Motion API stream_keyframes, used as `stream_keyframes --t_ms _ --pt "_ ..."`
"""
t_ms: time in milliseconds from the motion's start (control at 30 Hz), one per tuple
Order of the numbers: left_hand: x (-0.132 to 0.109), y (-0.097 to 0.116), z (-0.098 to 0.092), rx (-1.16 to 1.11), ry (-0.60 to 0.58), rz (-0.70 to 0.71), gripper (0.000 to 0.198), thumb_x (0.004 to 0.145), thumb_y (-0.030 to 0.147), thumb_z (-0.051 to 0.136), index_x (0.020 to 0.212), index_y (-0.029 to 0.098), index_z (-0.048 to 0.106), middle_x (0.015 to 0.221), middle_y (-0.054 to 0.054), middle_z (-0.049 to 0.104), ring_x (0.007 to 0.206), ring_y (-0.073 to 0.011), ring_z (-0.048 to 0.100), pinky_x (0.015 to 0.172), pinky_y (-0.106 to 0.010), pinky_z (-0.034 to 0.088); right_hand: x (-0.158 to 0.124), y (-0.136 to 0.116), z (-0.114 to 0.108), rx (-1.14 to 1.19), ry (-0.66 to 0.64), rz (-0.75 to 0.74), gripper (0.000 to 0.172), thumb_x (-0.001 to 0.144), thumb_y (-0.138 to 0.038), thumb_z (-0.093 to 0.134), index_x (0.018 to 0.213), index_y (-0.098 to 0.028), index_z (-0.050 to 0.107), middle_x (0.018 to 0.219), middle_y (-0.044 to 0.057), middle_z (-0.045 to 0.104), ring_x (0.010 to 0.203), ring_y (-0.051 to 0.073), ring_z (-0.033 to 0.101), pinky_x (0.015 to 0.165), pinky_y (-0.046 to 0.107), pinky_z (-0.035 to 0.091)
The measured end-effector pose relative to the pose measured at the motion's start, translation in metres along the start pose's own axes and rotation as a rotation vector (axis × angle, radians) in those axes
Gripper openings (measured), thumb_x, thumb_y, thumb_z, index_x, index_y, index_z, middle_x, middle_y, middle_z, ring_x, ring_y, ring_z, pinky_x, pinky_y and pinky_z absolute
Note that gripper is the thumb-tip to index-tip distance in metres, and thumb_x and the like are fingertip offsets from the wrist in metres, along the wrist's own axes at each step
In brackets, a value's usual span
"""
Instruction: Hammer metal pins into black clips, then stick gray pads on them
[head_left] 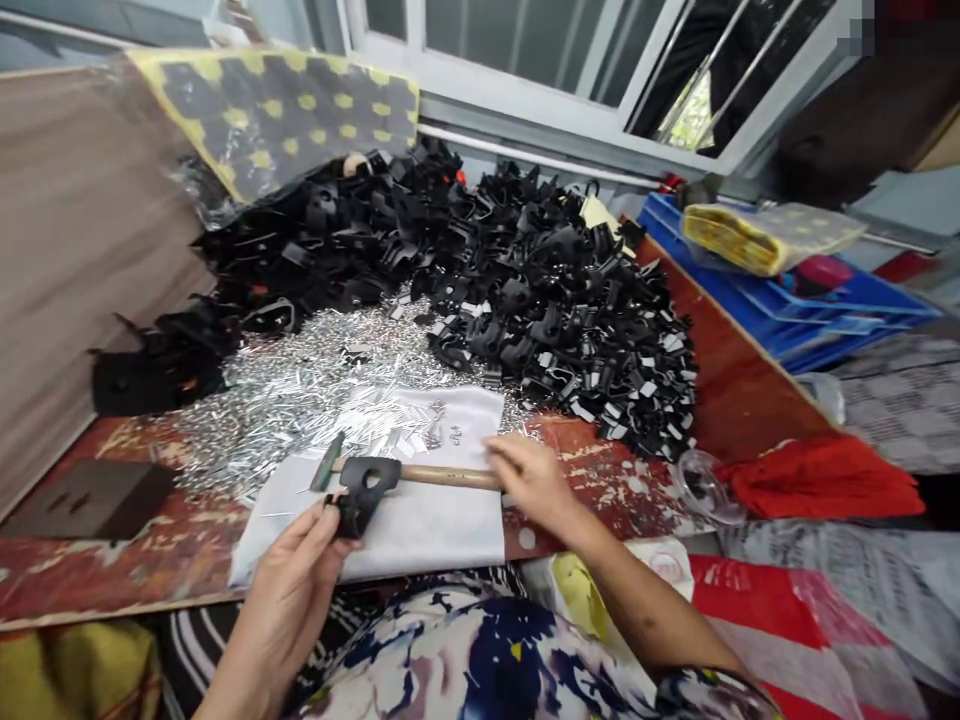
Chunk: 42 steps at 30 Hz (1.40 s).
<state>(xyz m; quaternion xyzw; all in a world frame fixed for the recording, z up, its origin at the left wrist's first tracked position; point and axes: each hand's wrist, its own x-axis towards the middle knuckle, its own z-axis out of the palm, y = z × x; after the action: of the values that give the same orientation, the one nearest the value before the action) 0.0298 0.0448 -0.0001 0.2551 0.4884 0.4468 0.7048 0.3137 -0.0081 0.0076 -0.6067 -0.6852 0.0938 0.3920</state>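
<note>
My left hand [296, 575] pinches a black plastic clip [363, 492] and holds it above a white cloth [420, 520] on the table. My right hand [529, 478] is closed round the wooden handle of a small hammer [409, 472], whose metal head [328, 461] lies to the left over the cloth. A few small metal pins lie on the cloth just beyond the hammer.
A heap of silver metal pins [300, 385] spreads behind the cloth. A large pile of black clips [555, 300] fills the back of the red worn table [645, 490]. A dark metal block [90, 497] sits at left; blue trays [795, 300] and red cloth [821, 478] at right.
</note>
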Motion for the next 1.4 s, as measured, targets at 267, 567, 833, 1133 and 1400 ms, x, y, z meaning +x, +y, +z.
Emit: stream_keyframes --t_ms 267,567,833,1133,1400 --pt "-0.010 0.001 0.008 0.089 0.009 -0.084 0.048 0.050 0.051 0.097 0.081 0.017 0.083 0.083 -0.006 0.075 0.068 -0.0186 0.060 0.053 -0.025 0.057 0.008 0.074 -0.121 -0.599 0.141 0.471 0.028 0.096 -0.022 0.052 0.106 -0.022 0.078 0.107 0.010 0.080 0.097 0.023 0.075 0.089 0.034 0.053" --pt "-0.012 0.002 0.010 0.154 0.029 -0.138 0.047 0.045 0.050 0.097 0.074 0.018 0.081 0.079 -0.004 0.075 0.066 -0.0191 0.062 0.051 -0.026 0.058 -0.057 0.098 -0.106 -0.896 0.115 0.783 0.036 0.101 -0.041 0.053 0.115 -0.011 0.068 0.101 0.020 0.072 0.087 0.026 0.070 0.071 0.030 0.048" --pt "-0.016 -0.004 0.009 0.198 0.034 -0.121 0.054 0.042 0.055 0.099 0.080 0.019 0.084 0.082 -0.003 0.076 0.069 -0.0175 0.062 0.054 -0.024 0.059 -0.052 0.113 -0.067 -0.546 0.197 0.513 0.014 0.094 -0.028 0.061 0.101 -0.019 0.070 0.103 0.008 0.072 0.096 0.020 0.067 0.088 0.028 0.052" --pt "-0.016 -0.006 0.007 0.187 0.001 -0.086 0.049 0.044 0.052 0.099 0.070 0.016 0.079 0.078 -0.005 0.073 0.071 -0.0202 0.062 0.056 -0.027 0.061 -0.038 0.089 -0.062 -0.223 0.395 0.376 0.036 0.100 -0.020 0.042 0.120 -0.018 0.072 0.119 0.012 0.074 0.110 0.022 0.069 0.100 0.037 0.053" --pt "-0.019 0.002 -0.010 0.094 -0.006 0.006 0.044 0.056 0.049 0.097 0.075 0.014 0.079 0.075 -0.004 0.069 0.063 -0.0146 0.057 0.055 -0.024 0.057 -0.018 -0.021 0.013 0.199 -0.085 0.035 0.043 0.091 -0.004 0.045 0.119 -0.022 0.074 0.114 0.009 0.069 0.105 0.019 0.068 0.092 0.032 0.056"
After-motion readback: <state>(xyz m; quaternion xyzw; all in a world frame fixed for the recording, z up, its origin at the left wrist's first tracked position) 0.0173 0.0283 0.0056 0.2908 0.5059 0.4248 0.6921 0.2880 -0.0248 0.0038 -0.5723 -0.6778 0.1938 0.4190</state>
